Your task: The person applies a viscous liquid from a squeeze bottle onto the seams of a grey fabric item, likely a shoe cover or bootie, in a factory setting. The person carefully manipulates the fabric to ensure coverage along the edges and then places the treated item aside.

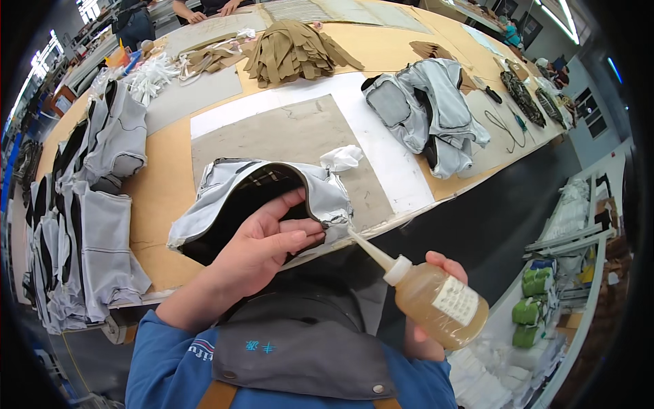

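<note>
A pouch-like fabric piece (324,186) with a pale grey outside and black inside lies at the table's near edge, its zipper-edged mouth facing me. My left hand (273,232) reaches into that mouth and holds the edge near the right corner, fingertips partly hidden by cloth. In my right hand (444,268) is a clear squeeze bottle (434,307) of amber liquid, tilted, with a label bearing writing. Its long tapered nozzle (370,248) points up and left, with the tip at or very near the piece's right corner; contact is hard to tell. A crumpled white scrap (341,158) lies just behind the piece.
Similar grey pieces are stacked at left (107,220), and another heap (429,110) lies at right. Brown fabric strips (299,51) are piled farther back. Scissors (488,91) lie at the right. A person's hands (196,18) rest at the far edge. A shelf rack (595,276) stands at right.
</note>
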Motion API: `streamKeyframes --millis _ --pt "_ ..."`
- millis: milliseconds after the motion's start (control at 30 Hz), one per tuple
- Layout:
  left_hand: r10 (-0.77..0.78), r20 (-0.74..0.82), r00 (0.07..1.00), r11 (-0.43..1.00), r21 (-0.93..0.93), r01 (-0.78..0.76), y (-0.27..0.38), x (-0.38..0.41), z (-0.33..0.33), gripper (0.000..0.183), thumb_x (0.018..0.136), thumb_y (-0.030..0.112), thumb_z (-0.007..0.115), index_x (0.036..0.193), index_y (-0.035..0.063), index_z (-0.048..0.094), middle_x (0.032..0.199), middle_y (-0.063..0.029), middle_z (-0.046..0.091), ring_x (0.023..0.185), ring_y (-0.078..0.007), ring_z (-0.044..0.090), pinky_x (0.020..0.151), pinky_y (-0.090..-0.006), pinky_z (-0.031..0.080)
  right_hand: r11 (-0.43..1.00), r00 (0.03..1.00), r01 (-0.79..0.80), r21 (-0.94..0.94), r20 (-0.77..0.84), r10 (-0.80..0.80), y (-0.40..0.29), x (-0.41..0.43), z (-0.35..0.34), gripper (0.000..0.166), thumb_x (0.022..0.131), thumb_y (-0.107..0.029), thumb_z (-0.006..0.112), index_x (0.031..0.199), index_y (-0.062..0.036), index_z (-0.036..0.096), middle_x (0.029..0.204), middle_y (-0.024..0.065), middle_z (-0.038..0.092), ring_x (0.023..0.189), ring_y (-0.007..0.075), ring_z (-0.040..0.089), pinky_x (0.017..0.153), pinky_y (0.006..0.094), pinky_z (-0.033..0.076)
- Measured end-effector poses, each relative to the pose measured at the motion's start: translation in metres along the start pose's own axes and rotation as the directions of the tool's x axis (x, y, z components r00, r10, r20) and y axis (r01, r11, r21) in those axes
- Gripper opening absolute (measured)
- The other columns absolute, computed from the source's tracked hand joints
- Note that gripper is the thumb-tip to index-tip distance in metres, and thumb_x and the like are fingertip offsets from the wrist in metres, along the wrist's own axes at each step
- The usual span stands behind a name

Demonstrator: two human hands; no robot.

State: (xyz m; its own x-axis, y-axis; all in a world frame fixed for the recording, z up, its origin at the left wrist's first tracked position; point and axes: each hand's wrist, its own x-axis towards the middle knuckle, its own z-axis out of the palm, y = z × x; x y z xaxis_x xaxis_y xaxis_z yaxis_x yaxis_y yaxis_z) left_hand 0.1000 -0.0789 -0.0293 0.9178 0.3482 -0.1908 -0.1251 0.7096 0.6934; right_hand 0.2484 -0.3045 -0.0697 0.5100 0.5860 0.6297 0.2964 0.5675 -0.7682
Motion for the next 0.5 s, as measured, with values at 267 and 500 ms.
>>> streamKeyframes --millis 267,500 --pt "-0.015 0.001 1.000 0.999 -0.040 0.015 0.001 -0.002 -0.005 0.064 0.080 0.001 0.060 0.135 0.0004 0.029 0.103 -0.0144 0.065 0.101 -0.0184 0.060 0.097 -0.0305 0.039 0.991 0.998 -0.014 -0.133 0.065 0.023 -0.016 0.004 0.008 0.093 0.053 -0.023 0.090 0.124 -0.0039 0.034 0.125 0.0235 0.042 0.115 0.0293 0.048 0.091 0.0350 0.046" --pt "-0.026 -0.011 1.000 0.999 -0.032 0.026 -0.001 -0.003 -0.006 0.061 0.079 0.001 0.059 0.134 0.0023 0.032 0.102 -0.0146 0.065 0.099 -0.0193 0.061 0.096 -0.0313 0.041 0.977 0.999 0.008 -0.213 0.041 0.001 -0.016 0.007 0.007 0.096 0.052 -0.019 0.090 0.126 -0.0017 0.032 0.123 0.0235 0.045 0.110 0.0302 0.051 0.090 0.0353 0.047"
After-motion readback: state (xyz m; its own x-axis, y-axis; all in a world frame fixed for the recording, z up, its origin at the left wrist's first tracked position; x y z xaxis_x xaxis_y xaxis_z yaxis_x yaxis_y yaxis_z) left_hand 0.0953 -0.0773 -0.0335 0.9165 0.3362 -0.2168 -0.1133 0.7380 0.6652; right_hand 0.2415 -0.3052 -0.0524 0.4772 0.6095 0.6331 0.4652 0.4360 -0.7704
